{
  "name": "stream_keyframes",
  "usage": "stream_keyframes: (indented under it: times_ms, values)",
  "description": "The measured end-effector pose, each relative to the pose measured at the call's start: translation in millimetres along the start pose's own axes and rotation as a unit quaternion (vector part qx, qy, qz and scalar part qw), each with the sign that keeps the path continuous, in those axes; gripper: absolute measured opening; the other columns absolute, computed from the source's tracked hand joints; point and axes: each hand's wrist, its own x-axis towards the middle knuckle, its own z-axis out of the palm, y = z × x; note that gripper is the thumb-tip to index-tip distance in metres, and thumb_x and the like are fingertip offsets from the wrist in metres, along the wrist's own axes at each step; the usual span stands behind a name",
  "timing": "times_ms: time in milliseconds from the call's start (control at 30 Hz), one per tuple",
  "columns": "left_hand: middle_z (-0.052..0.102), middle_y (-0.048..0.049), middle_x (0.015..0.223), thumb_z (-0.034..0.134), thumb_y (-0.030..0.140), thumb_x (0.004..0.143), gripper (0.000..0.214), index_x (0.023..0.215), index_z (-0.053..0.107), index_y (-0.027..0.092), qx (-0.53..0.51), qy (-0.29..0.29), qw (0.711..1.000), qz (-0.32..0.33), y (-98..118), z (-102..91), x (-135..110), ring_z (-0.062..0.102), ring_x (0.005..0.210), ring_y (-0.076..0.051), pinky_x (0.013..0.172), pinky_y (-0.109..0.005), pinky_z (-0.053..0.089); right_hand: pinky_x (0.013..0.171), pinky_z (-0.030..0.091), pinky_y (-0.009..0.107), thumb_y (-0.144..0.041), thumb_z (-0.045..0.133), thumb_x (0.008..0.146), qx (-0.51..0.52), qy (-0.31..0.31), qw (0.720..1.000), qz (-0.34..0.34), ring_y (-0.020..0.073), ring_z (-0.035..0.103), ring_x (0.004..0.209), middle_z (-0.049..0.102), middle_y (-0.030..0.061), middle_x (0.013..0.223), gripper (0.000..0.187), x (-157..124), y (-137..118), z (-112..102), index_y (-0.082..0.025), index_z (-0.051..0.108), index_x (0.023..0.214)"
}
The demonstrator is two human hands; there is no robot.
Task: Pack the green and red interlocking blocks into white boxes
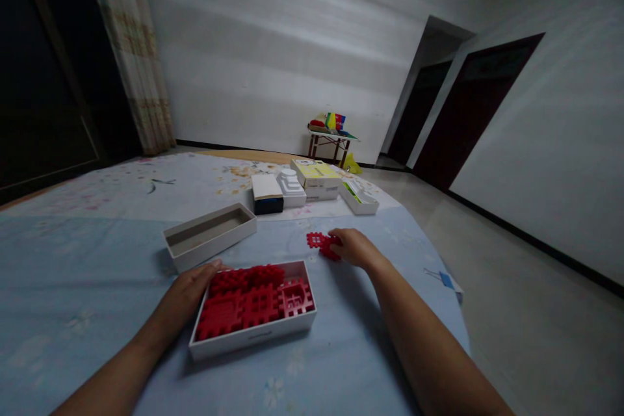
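A white box (pixel 253 333) filled with red plastic interlocking blocks (pixel 257 305) sits in front of me on the table. My left hand (pixel 192 286) grips its left side, fingers bent round the far left corner. Beyond the box's right end, my right hand (pixel 355 247) is closed on red interlocking blocks (pixel 316 240) with square toothed edges, low over the tablecloth. My fingers partly cover these pieces, so I cannot tell how many there are or whether they touch the cloth.
A long grey-white open box (pixel 209 234) lies behind the filled one. Farther back stand a black-and-white box (pixel 267 194), a white stepped item (pixel 291 187), a yellow box (pixel 316 179) and a white-and-green box (pixel 359 197). A blue clip (pixel 445 279) grips the tablecloth's right edge.
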Motion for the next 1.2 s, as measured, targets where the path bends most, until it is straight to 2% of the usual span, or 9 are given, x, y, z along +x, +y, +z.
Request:
stream_keyframes:
  times_ms: [67,133,200,267,367,467,600,867,1200]
  values:
    - [0.074,-0.0028,0.082,0.043,0.057,0.075,0.049,0.082,0.071,0.018,0.008,0.006,1.000,0.001,0.5,0.1,-0.1,0.065,0.082,-0.023,0.085,-0.031,0.045,0.070,0.039,0.024,-0.024,0.053,0.076,0.026,0.014,1.000,-0.003,0.0184,0.059,0.084,0.066,0.0075,0.095,0.030,0.6,0.1,-0.8,-0.020,0.061,0.104]
    - [0.074,-0.0025,0.081,0.044,0.058,0.073,0.049,0.080,0.072,0.018,0.006,0.011,1.000,0.002,2.5,0.9,-0.7,0.066,0.080,-0.023,0.085,-0.030,0.046,0.074,0.041,0.026,-0.023,0.054,0.075,0.070,0.057,0.996,-0.013,0.0184,0.059,0.085,0.066,0.0080,0.097,0.038,-0.7,-4.8,-4.7,-0.019,0.056,0.113]
    - [0.074,-0.0028,0.079,0.045,0.059,0.072,0.050,0.079,0.072,0.018,-0.002,0.010,1.000,-0.002,5.4,2.1,-1.7,0.066,0.077,-0.023,0.082,-0.030,0.047,0.076,0.042,0.028,-0.023,0.055,0.076,0.136,0.098,0.985,-0.045,0.0173,0.059,0.084,0.065,0.0075,0.097,0.043,-4.8,-16.0,-11.0,-0.018,0.051,0.118]
    - [0.074,-0.0036,0.079,0.044,0.060,0.072,0.051,0.080,0.072,0.017,-0.005,0.004,1.000,-0.009,7.9,3.3,-3.0,0.066,0.078,-0.024,0.080,-0.031,0.048,0.075,0.044,0.028,-0.024,0.055,0.077,0.201,0.116,0.968,-0.098,0.0154,0.060,0.081,0.066,0.0064,0.095,0.040,-11.5,-32.4,-17.3,-0.018,0.050,0.117]
    - [0.074,-0.0039,0.080,0.042,0.059,0.074,0.052,0.083,0.070,0.016,-0.008,-0.011,1.000,-0.014,9.5,3.9,-4.3,0.066,0.081,-0.025,0.081,-0.032,0.048,0.075,0.045,0.027,-0.023,0.056,0.077,0.229,0.098,0.948,-0.198,0.0134,0.059,0.081,0.065,0.0049,0.096,0.033,-22.8,-59.5,-21.9,-0.018,0.053,0.110]
    - [0.074,-0.0028,0.080,0.042,0.058,0.075,0.051,0.084,0.069,0.016,-0.006,-0.008,1.000,-0.012,9.3,3.5,-4.7,0.065,0.082,-0.025,0.082,-0.033,0.048,0.075,0.044,0.025,-0.021,0.056,0.077,0.180,0.057,0.946,-0.263,0.0127,0.059,0.081,0.065,0.0036,0.094,0.028,-30.4,-78.8,-20.3,-0.020,0.056,0.106]
    - [0.074,-0.0023,0.080,0.043,0.057,0.075,0.049,0.082,0.070,0.016,-0.001,-0.003,1.000,-0.001,8.8,2.9,-4.6,0.065,0.084,-0.024,0.082,-0.031,0.048,0.073,0.043,0.025,-0.019,0.055,0.078,0.126,0.036,0.954,-0.269,0.0136,0.058,0.081,0.064,0.0042,0.094,0.028,-32.4,-86.7,-17.4,-0.020,0.057,0.105]
    - [0.074,-0.0032,0.076,0.044,0.056,0.075,0.049,0.083,0.071,0.016,-0.015,0.001,1.000,-0.003,10.6,4.3,-6.5,0.066,0.077,-0.025,0.077,-0.033,0.049,0.073,0.043,0.023,-0.020,0.054,0.079,0.136,0.021,0.952,-0.273,0.0134,0.060,0.081,0.065,0.0043,0.094,0.029,-29.9,-79.2,-19.5,-0.020,0.058,0.107]
    - [0.074,-0.0023,0.077,0.044,0.058,0.074,0.050,0.083,0.071,0.017,0.000,-0.017,1.000,-0.013,6.5,1.8,-2.7,0.066,0.080,-0.024,0.077,-0.030,0.050,0.080,0.042,0.027,-0.020,0.050,0.083,0.084,0.038,0.956,-0.279,0.0163,0.058,0.090,0.064,0.0065,0.101,0.029,-27.9,-81.4,-18.2,-0.021,0.057,0.112]
